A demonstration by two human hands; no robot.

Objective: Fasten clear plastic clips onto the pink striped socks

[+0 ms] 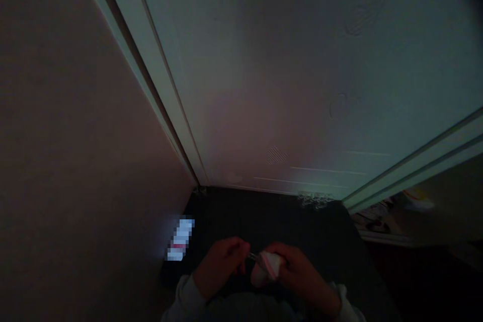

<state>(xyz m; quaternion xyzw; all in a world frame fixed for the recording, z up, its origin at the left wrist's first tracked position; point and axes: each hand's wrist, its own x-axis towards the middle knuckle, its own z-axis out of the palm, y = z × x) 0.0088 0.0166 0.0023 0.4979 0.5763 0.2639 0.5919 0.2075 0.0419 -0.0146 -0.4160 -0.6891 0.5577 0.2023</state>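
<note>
In the dim light at the bottom of the head view, my left hand (222, 263) has its fingers closed on the end of a thin, shiny rod-like piece (252, 256). This piece reaches across to a small white and pink item (266, 268), soft-looking and rounded, whose kind I cannot make out. My right hand (300, 270) is wrapped round the right side of that item. Both hands are close together, low over a dark surface (241, 211). Darkness hides the finer detail of the fingers.
A lit, blurred-out screen (180, 239) lies at left by the brown wall (94, 136). Ahead stands a pale panel (302, 70) with faint raised marks. Lace-like trim (316, 199) lies at its foot. Beyond the right frame edge are papers and a bag (418, 201).
</note>
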